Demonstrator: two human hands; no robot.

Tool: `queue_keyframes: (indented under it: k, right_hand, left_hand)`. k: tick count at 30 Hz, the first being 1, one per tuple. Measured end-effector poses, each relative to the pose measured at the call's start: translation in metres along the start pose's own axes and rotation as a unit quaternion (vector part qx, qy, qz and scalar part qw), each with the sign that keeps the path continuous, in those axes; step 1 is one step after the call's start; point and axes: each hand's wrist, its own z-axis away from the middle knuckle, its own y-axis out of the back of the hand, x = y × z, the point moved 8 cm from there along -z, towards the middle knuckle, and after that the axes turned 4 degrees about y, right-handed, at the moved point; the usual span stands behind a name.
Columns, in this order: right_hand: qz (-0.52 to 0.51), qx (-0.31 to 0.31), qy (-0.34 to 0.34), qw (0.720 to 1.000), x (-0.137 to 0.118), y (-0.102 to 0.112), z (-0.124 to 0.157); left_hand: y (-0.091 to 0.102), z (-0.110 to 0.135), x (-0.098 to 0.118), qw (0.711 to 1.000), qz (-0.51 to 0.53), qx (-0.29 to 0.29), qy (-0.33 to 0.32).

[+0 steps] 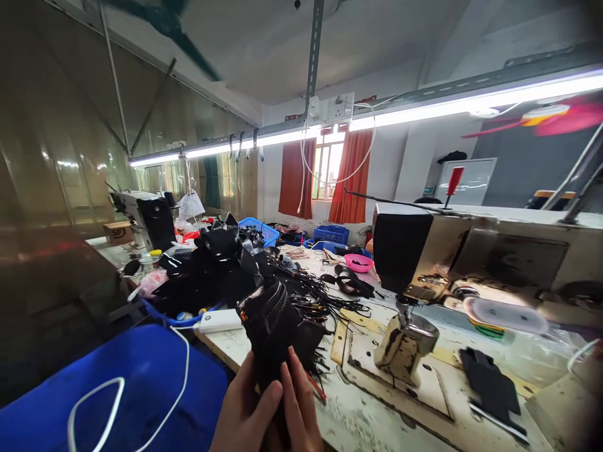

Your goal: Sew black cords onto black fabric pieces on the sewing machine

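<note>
Both my hands are raised close together at the bottom centre. They grip a stack of black fabric pieces [276, 323] with zippers and orange tips. My left hand [242, 408] wraps the stack's lower left side, thumb across its front. My right hand [299, 402] pinches the lower right edge with its fingers pressed on the fabric. The stack is lifted over the near edge of the worn white table [358, 414], just left of the sewing machine [471, 251] and its post [405, 339].
A heap of black parts and zipper strips [221, 263] covers the table behind the stack. A blue bin [141, 376] with a white cable is at lower left. A flat black piece [490, 383] lies right of the post. Blue baskets [332, 233] and a pink bowl [358, 262] stand farther back.
</note>
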Motion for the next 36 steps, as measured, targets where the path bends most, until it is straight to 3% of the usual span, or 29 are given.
queue_keyframes:
  k: [2, 5, 6, 10, 15, 20, 26, 31, 33, 36]
  right_hand:
    - [0.013, -0.011, 0.019, 1.000, -0.003, -0.001, 0.003]
    - [0.035, -0.037, 0.070, 0.996, -0.008, 0.004, -0.002]
    - [0.046, -0.040, 0.088, 0.994, -0.009, 0.009, -0.008]
    - [0.109, -0.066, 0.137, 0.982, -0.007, 0.027, -0.045]
    - [0.135, -0.114, 0.135, 0.975, -0.005, 0.025, -0.072]
    - [0.096, -0.128, 0.102, 0.982, 0.006, 0.012, -0.064]
    - [0.018, -0.141, 0.033, 0.989, 0.035, 0.001, -0.045]
    - [0.004, -0.133, 0.019, 0.991, 0.039, 0.000, -0.040]
    - [0.004, -0.139, 0.031, 0.990, 0.034, 0.001, -0.040]
    - [0.001, -0.122, 0.057, 0.991, 0.027, 0.012, -0.041]
  left_hand:
    - [0.009, -0.002, -0.001, 0.999, 0.009, 0.030, 0.013]
    - [0.034, -0.003, -0.007, 0.991, -0.004, 0.120, 0.059]
    - [0.039, -0.004, -0.009, 0.989, 0.001, 0.128, 0.071]
    - [0.038, -0.006, -0.011, 0.991, 0.081, 0.068, 0.082]
    - [0.047, -0.005, -0.010, 0.984, 0.100, 0.126, 0.081]
    - [0.048, -0.012, -0.007, 0.992, 0.041, 0.103, 0.062]
    - [0.047, -0.009, -0.003, 0.981, -0.120, 0.152, 0.019]
    - [0.040, -0.005, 0.006, 0.969, -0.192, 0.156, -0.008]
    - [0.044, -0.004, 0.010, 0.969, -0.188, 0.155, -0.030]
    - [0.071, -0.003, 0.000, 0.986, -0.070, 0.150, -0.017]
